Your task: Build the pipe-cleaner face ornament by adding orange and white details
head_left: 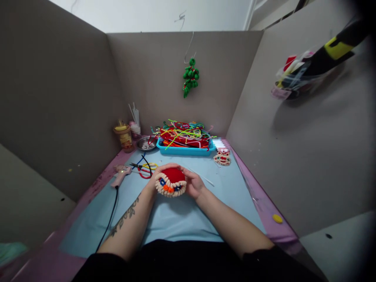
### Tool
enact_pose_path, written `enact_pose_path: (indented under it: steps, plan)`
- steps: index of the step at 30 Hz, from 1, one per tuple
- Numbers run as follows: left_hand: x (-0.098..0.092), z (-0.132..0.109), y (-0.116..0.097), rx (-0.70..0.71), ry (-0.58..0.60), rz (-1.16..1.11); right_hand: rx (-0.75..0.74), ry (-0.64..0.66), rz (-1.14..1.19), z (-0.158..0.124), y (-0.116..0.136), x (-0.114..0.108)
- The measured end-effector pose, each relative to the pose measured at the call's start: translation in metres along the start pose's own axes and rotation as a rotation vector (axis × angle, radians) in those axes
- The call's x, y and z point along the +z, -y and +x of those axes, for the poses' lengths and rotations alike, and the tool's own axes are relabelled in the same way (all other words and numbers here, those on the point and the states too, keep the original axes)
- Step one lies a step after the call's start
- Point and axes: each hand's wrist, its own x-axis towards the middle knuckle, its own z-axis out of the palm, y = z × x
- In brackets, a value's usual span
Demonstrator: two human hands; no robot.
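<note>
Between my two hands is a pipe-cleaner figure (171, 182), rounded, with a red top, a looped cream border, two blue eye-like rings and an orange middle. My left hand (158, 171) curls round its left and far side. On the other side, my right hand (194, 184) has its fingers closed against the right edge. Some fingertips are hidden behind the figure. Scissors (143, 169) with red and yellow handles lie left of my hands, and a pink glue gun (120, 175) is farther left. A thin white stick (205, 178) rests behind my right hand.
A blue tray (188, 150) heaped with coloured pipe cleaners stands at the back. Left of it are a metal bowl (147, 145) and a cup (124, 138). Cream-and-red pieces (222, 159) lie at the right. Grey partitions (149, 78) enclose the table; a green ornament (190, 78) hangs there.
</note>
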Motion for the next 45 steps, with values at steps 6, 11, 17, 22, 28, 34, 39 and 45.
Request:
enact_pose_path:
  steps: [6,11,17,22,28,34,39,45]
  plan:
    - [0.01,-0.007,-0.013,0.143,0.058,0.266,0.029,0.14,-0.108,-0.007,0.007,0.008]
    - [-0.003,-0.003,-0.019,0.302,-0.149,0.418,-0.053,-0.005,-0.145,-0.005,0.025,0.004]
    - [-0.047,0.004,-0.027,0.297,-0.471,0.381,-0.401,-0.328,-0.136,0.006,0.075,-0.044]
    - [-0.026,0.003,-0.007,0.245,-0.097,1.072,-0.416,-0.451,-0.074,0.014,0.087,-0.072]
    - [-0.006,0.008,0.017,0.25,0.06,1.418,-0.294,-0.391,-0.123,0.017,0.073,-0.07]
    - [-0.041,0.017,-0.001,0.187,-0.68,0.997,-0.102,-0.348,-0.258,0.031,0.049,-0.061]
    - [-0.041,0.024,-0.002,0.06,-0.746,0.565,-0.194,-0.468,-0.679,0.055,0.026,-0.059]
    - [-0.031,0.02,-0.006,0.07,-0.691,0.496,-0.397,-0.545,-0.951,0.043,0.034,-0.062]
